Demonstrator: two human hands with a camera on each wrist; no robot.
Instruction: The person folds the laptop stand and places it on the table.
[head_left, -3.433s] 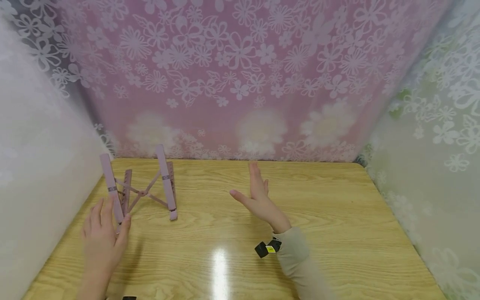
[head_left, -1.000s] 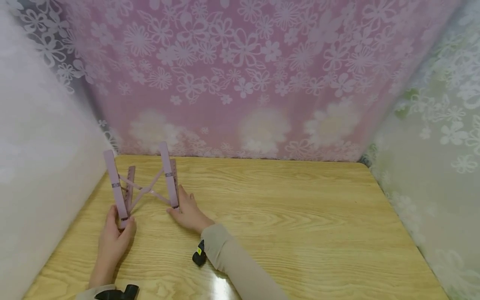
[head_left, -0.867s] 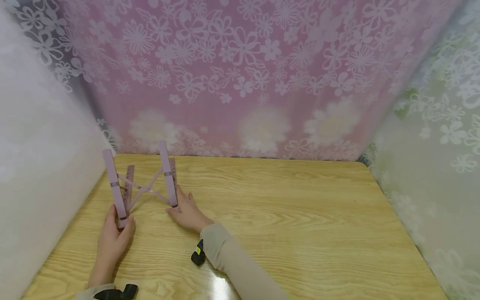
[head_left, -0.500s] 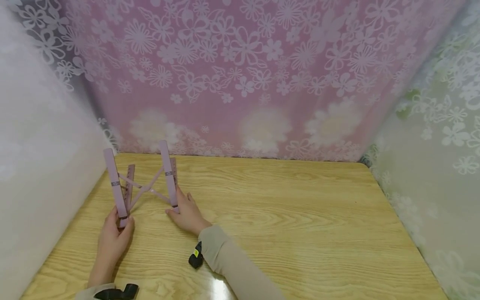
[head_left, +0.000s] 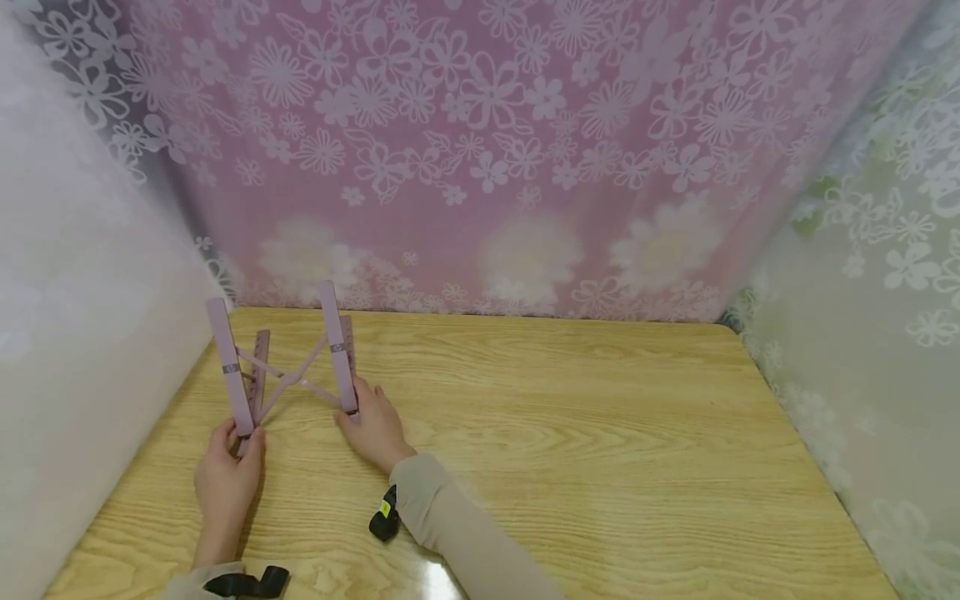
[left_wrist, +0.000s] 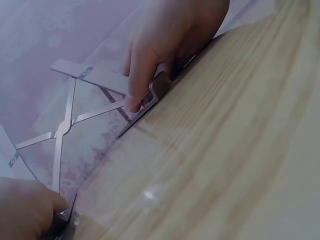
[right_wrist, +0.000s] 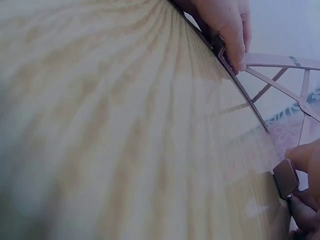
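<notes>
A mauve folding laptop stand (head_left: 290, 378) stands unfolded at the left of the table, its two sloping arms joined by crossed struts. My left hand (head_left: 227, 486) holds the near end of its left arm (head_left: 229, 367), thumb on the inner side. At the near end of the right arm (head_left: 337, 346), my right hand (head_left: 377, 429) grips with the thumb in front and fingers along the outer side. Both wrist views show fingers around the front lips, such as the right lip (left_wrist: 161, 85), low over the wood. The palms hide parts of both ends.
The wooden table (head_left: 585, 433) runs to a pink flowered curtain (head_left: 480, 167) at the back. A pale panel (head_left: 97, 292) rises close by the stand on the left, and a flowered panel (head_left: 862, 333) on the right.
The right hand has come left from mid-table to the stand's right arm, and the left hand has closed on the left arm. In the last second, both hands have shifted only slightly.
</notes>
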